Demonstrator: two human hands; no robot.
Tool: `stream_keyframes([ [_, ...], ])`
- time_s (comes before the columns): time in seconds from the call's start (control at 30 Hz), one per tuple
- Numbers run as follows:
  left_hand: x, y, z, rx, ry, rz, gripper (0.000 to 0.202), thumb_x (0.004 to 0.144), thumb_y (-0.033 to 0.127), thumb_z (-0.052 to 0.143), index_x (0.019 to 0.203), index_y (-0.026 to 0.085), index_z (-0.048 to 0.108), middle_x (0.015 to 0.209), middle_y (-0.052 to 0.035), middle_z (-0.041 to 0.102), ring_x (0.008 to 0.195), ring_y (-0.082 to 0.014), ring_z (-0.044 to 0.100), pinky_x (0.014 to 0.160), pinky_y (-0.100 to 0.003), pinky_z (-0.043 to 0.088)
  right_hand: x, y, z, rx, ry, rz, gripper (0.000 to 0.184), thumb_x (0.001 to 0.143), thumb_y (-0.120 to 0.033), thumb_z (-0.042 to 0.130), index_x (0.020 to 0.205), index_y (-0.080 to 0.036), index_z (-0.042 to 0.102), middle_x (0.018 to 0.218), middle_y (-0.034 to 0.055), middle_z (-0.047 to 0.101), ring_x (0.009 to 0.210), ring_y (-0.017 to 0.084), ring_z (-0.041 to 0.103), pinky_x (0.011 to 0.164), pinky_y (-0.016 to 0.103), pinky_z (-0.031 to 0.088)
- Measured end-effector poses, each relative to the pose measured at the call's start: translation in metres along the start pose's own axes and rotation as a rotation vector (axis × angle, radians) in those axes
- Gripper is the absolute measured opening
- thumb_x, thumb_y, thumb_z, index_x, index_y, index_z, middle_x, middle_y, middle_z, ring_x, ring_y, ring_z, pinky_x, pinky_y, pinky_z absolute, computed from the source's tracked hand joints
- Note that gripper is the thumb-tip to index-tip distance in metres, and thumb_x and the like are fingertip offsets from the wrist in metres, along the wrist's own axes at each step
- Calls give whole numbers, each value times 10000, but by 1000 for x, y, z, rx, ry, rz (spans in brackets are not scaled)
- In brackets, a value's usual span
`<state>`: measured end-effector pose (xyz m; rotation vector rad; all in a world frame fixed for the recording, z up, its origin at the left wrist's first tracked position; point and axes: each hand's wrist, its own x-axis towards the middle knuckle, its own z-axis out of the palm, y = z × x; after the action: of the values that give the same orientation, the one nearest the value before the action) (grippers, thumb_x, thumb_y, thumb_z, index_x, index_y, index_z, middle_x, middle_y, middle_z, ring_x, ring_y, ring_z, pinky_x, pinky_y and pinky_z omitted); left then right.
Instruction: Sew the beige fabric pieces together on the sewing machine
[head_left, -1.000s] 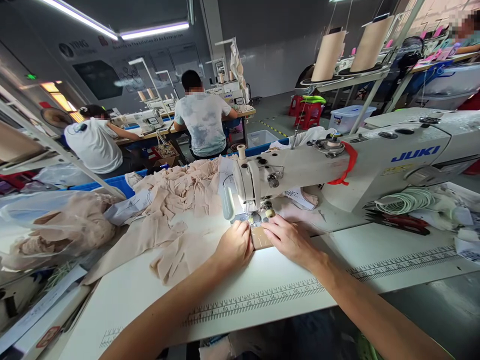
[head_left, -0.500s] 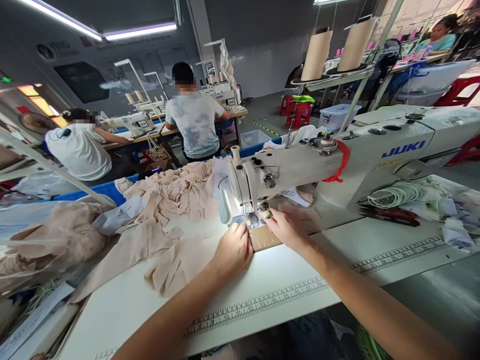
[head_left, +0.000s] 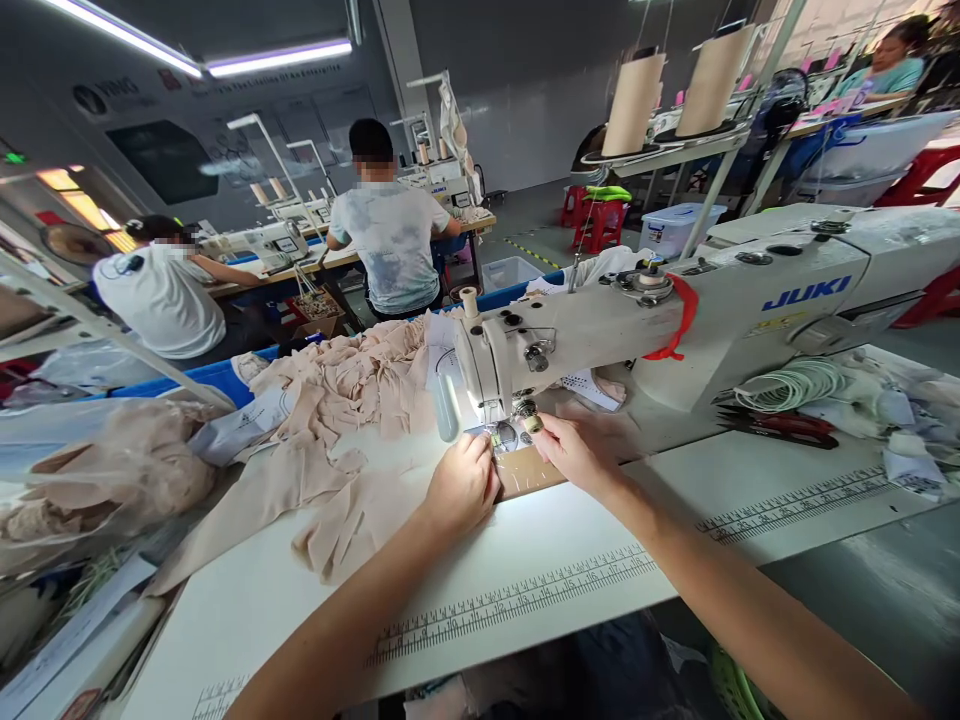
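A white sewing machine (head_left: pixel 592 335) stands in front of me, its lamp lighting the needle area (head_left: pixel 496 432). My left hand (head_left: pixel 463 482) is just left of the needle, fingers curled and pressed together; anything between the fingertips is hidden. On the other side, my right hand (head_left: pixel 574 452) is closed, thumb and fingertips close to a small round knob (head_left: pixel 532 422) beside the needle; whether they touch it or pinch a thread I cannot tell. Between the hands lies a brown plate (head_left: pixel 529 474) with light marks. Beige fabric pieces (head_left: pixel 341 520) lie to the left.
A fabric pile (head_left: pixel 367 365) lies behind the needle area. Red-handled scissors (head_left: pixel 795 428) and coiled white cord (head_left: pixel 799 385) sit at right. Printed rulers (head_left: pixel 517 607) run along the table front. Thread cones (head_left: pixel 634 105) stand behind the machine. Co-workers (head_left: pixel 386 235) sit beyond.
My left hand has shifted slightly left and up, a little away from the brown plate. My right hand stays almost in place by the knob. The fabric looks unchanged.
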<state>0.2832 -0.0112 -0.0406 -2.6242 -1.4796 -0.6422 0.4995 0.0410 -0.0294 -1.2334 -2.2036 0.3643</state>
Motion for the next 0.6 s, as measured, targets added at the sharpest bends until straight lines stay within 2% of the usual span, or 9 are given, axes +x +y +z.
stream_keyframes([
  [0.07, 2, -1, -11, -61, -21, -97, 292, 964, 190, 445, 1150, 167, 670, 1202, -165, 693, 1047, -315, 647, 941, -461, 551, -4, -1, 0, 28, -12, -42, 411, 1081, -354, 402, 789, -204, 650, 620, 22, 649, 548, 146, 551, 575, 278, 369],
  [0.13, 4, -6, -25, -61, -58, -274, 288, 976, 200, 420, 1140, 171, 656, 1156, -156, 690, 994, -297, 655, 897, -430, 543, -9, -8, 0, 46, -33, -93, 314, 1055, -317, 460, 880, -202, 693, 724, 31, 703, 622, 153, 603, 609, 278, 417],
  [0.27, -1, -24, -52, 63, -133, -605, 169, 946, 245, 477, 971, 187, 634, 993, -113, 689, 969, -278, 626, 868, -381, 499, -23, -45, 1, 4, -116, -372, 204, 992, -300, 584, 1114, -191, 707, 1128, 93, 732, 1040, 237, 660, 868, 355, 519],
  [0.33, -6, -33, -59, 36, -163, -648, 99, 903, 260, 535, 899, 201, 615, 920, -83, 686, 963, -272, 612, 870, -368, 475, -35, -68, 4, -26, -171, -543, 450, 951, -463, 663, 1276, -153, 649, 1402, 165, 624, 1315, 321, 537, 1074, 474, 454],
  [0.4, -12, -37, -64, -90, -199, -658, 89, 882, 279, 543, 855, 214, 596, 794, -38, 652, 850, -245, 597, 808, -347, 456, -50, -87, 11, -22, -239, -633, 776, 882, -653, 678, 1427, -116, 550, 1528, 211, 518, 1445, 354, 409, 1195, 542, 328],
  [0.47, -20, -38, -69, -226, -245, -649, 133, 884, 322, 525, 817, 223, 582, 665, 7, 586, 712, -209, 556, 719, -321, 430, -67, -99, 21, -12, -288, -652, 916, 829, -724, 685, 1473, -99, 503, 1456, 215, 572, 1384, 350, 462, 1217, 566, 286],
  [0.5, -27, -36, -73, -271, -269, -637, 166, 887, 354, 519, 803, 225, 580, 616, 24, 554, 656, -194, 531, 676, -309, 416, -77, -103, 26, -11, -292, -647, 889, 822, -702, 707, 1453, -104, 519, 1374, 196, 623, 1299, 341, 522, 1201, 567, 308],
  [0.53, -35, -35, -79, -311, -290, -631, 202, 888, 394, 515, 798, 226, 583, 578, 36, 528, 605, -181, 507, 631, -297, 401, -88, -106, 30, -8, -275, -645, 764, 843, -628, 726, 1392, -119, 568, 1264, 161, 670, 1187, 318, 572, 1161, 550, 362],
  [0.6, -61, -31, -93, -403, -296, -682, 279, 870, 483, 541, 784, 224, 597, 521, 53, 479, 508, -155, 447, 540, -276, 351, -113, -107, 35, 39, -208, -648, 285, 935, -373, 671, 1138, -173, 670, 1011, 81, 700, 959, 249, 597, 1006, 457, 479],
])
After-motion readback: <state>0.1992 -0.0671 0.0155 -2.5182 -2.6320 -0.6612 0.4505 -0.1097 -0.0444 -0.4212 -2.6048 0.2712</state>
